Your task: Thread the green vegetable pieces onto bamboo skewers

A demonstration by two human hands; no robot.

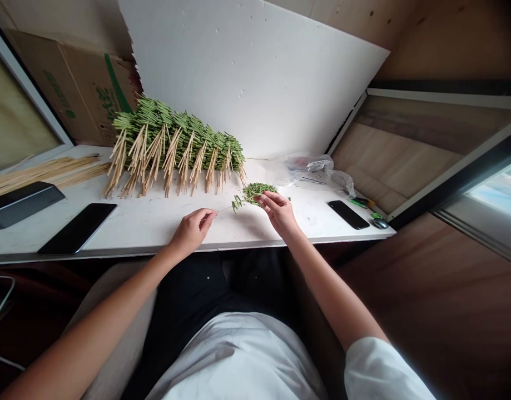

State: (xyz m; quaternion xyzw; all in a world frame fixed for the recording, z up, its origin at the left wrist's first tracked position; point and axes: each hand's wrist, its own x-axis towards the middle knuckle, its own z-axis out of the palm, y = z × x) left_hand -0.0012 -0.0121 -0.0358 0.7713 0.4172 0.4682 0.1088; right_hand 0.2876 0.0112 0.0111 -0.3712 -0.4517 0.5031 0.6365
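My left hand [192, 230] is closed in a pinch on the end of a thin skewer [225, 209], which points right, above the table. Several short green bean pieces [237, 204] are threaded near its far end. My right hand [277, 211] has thumb and fingers pinched together just right of them, around what looks like a green bean piece [251, 200]; the fingers partly cover it. Behind that hand lies a small pile of cut green beans [259, 190]. A long stack of filled green bean skewers [175, 136] stands at the back left, bare stick ends facing me.
Loose bamboo sticks [78, 166] lie at the left, near a dark stand-like device [25, 203] and a black phone [78, 228]. Another phone [348, 214] and a clear plastic bag [317, 166] are on the right. A white board [247, 72] backs the white table [142, 230].
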